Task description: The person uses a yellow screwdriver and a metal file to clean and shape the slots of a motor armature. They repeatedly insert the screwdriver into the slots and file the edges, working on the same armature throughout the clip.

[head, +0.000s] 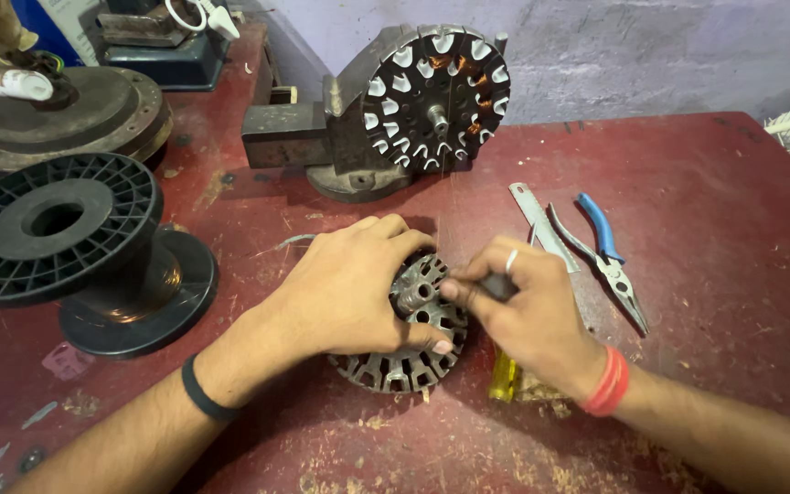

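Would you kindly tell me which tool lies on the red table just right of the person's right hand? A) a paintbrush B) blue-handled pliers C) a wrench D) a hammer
B: the blue-handled pliers lie on the red table beside a metal ruler, just right of the right hand.

Only one camera is watching here, riding on the person's head and tilting steeply down and forward over the red workbench (706, 210). It is sitting close, forearms filling the lower frame, while the lilac wall (651, 55) is closing off the top edge behind the bench.
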